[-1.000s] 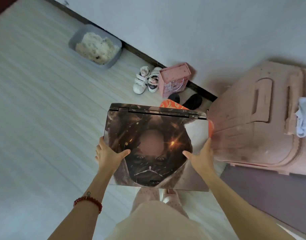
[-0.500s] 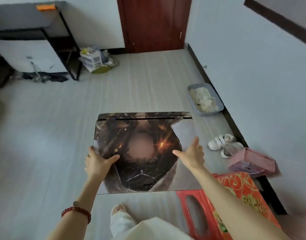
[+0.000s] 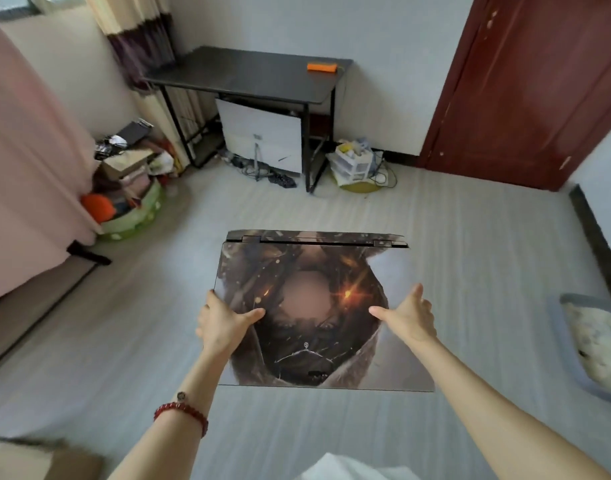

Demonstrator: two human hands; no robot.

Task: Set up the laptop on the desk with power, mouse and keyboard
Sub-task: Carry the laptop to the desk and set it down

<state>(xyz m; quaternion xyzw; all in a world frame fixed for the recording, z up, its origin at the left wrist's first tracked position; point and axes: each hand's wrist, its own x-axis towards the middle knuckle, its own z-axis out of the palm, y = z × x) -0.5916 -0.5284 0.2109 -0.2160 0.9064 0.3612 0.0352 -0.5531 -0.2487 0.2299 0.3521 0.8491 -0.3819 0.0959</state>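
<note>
Carrying the closed laptop (image 3: 317,306) level, left hand (image 3: 224,323) and right hand (image 3: 409,317) gripping its side edges, she is wisely facing the desk (image 3: 248,76).

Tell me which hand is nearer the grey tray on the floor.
Right. The right hand grips the laptop on the side toward the tray; the left hand holds the opposite edge, farther away.
</note>
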